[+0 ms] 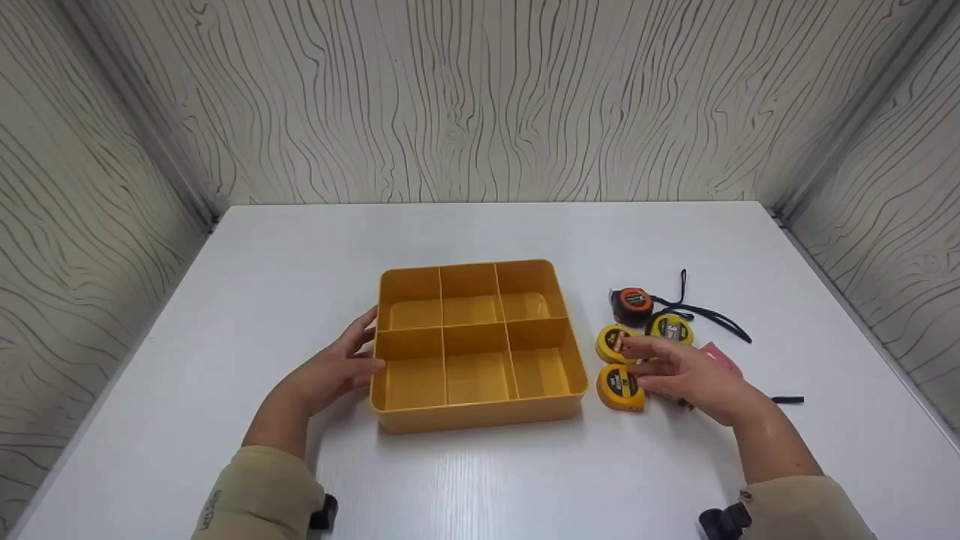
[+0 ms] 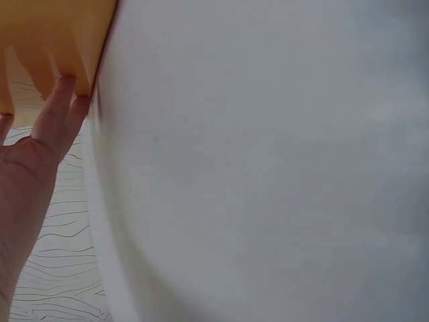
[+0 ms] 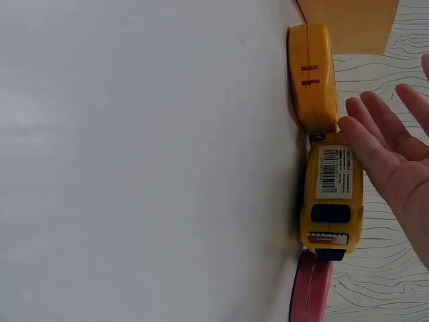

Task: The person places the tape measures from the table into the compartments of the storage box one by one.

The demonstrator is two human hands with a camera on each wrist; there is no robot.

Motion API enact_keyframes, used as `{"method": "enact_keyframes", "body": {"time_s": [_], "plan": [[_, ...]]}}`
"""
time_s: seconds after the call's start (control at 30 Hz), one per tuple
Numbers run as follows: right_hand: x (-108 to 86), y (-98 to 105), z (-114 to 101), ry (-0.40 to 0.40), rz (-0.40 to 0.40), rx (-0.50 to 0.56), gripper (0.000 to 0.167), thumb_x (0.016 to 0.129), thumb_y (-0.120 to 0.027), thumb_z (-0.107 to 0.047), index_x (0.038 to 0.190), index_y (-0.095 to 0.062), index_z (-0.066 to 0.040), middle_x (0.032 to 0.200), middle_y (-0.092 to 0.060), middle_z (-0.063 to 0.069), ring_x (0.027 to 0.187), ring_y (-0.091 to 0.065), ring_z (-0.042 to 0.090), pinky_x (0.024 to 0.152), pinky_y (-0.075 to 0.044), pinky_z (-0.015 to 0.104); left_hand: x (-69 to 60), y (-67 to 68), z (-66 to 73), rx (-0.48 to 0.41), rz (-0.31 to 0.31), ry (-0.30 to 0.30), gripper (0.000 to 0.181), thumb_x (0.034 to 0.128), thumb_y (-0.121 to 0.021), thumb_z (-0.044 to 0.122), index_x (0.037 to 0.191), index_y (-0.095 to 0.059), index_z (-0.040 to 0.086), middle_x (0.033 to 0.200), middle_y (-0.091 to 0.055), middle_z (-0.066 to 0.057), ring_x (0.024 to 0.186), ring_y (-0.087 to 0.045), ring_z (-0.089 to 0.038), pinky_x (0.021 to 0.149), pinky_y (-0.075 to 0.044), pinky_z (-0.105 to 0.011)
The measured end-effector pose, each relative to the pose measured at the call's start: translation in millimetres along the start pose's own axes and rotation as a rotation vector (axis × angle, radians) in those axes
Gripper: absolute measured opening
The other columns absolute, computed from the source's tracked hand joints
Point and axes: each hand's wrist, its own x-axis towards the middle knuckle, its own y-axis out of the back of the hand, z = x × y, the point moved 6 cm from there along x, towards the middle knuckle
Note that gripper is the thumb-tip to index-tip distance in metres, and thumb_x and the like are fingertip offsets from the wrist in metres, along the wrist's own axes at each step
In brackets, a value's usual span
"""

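Note:
An amber plastic box (image 1: 480, 418) with several compartments, all bare inside, stands mid-table. My left hand (image 1: 334, 375) touches its left side, fingertips against the outer wall and thumb by the rim. At the right, my right hand (image 1: 697, 379) hovers over a cluster of tape measures, its fingers loosely extended and holding nothing. Nearest its fingers are a yellow-orange tape measure (image 1: 618, 390) and a yellow one (image 1: 610, 343). Behind them lie an orange-and-black tape measure (image 1: 632, 305) and a yellow-and-black one (image 1: 671, 328). A yellow tape measure with a barcode label (image 3: 334, 171) shows beneath the hand in the right wrist view.
A pink tape measure (image 3: 311, 288) lies beside the labelled one, partly hidden by my hand in the head view. Black wrist straps (image 1: 712, 315) trail across the white table (image 1: 480, 487). Wood-grain panels (image 1: 480, 105) enclose the back and sides.

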Motion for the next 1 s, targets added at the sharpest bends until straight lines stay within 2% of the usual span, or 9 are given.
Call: {"method": "enact_keyframes", "body": {"time_s": [0.2, 0.3, 0.47, 0.57, 1.0], "plan": [[-5.4, -1.7, 5.0, -0.055, 0.041, -0.127, 0.055, 0.084, -0.065, -0.02, 0.135, -0.045, -0.021, 0.132, -0.05, 0.006, 0.122, -0.045, 0.027, 0.095, -0.043, 0.036, 0.5, -0.3, 0.9, -0.003, -0.003, -0.004, 0.092, 0.0748, -0.073, 0.024, 0.143, -0.015, 0.043, 0.15, -0.016, 0.002, 0.132, -0.032, -0.021, 0.098, -0.04, -0.037], [-6.7, -3.7, 8.4, -0.091, 0.07, -0.153, 0.054, 0.082, -0.067, -0.021, 0.132, -0.048, -0.025, 0.133, -0.049, 0.002, 0.124, -0.043, 0.025, 0.096, -0.042, 0.039, 0.6, 0.2, 0.9, -0.002, -0.002, -0.004, 0.092, 0.0746, -0.074, 0.024, 0.143, -0.016, 0.043, 0.15, -0.016, 0.002, 0.133, -0.03, -0.021, 0.098, -0.041, -0.036], [-6.7, -9.0, 12.2, -0.111, 0.096, -0.151, 0.055, 0.079, -0.07, -0.016, 0.13, -0.051, -0.029, 0.139, -0.042, 0.003, 0.128, -0.039, 0.026, 0.098, -0.04, 0.039, 1.0, 0.6, -0.4, -0.006, -0.018, -0.002, 0.091, 0.0763, -0.072, 0.022, 0.143, -0.015, 0.043, 0.15, -0.015, 0.002, 0.132, -0.033, -0.022, 0.097, -0.041, -0.036], [-5.2, -11.9, 12.4, -0.117, 0.103, -0.184, 0.058, 0.078, -0.071, -0.015, 0.129, -0.051, -0.033, 0.14, -0.04, 0.004, 0.129, -0.037, 0.029, 0.099, -0.039, 0.042, 1.0, 0.6, -0.6, -0.011, -0.027, -0.003, 0.09, 0.0775, -0.072, 0.021, 0.143, -0.014, 0.042, 0.15, -0.014, 0.001, 0.131, -0.034, -0.023, 0.097, -0.042, -0.036], [1.7, -19.6, 8.1, -0.124, 0.124, -0.346, 0.064, 0.074, -0.075, -0.015, 0.13, -0.049, -0.034, 0.139, -0.041, 0.002, 0.128, -0.037, 0.028, 0.099, -0.038, 0.044, -0.2, 1.0, 1.5, 0.018, -0.009, 0.011, 0.094, 0.074, -0.074, 0.026, 0.144, -0.013, 0.041, 0.151, -0.015, 0.003, 0.134, -0.029, -0.022, 0.098, -0.04, -0.037]]}}
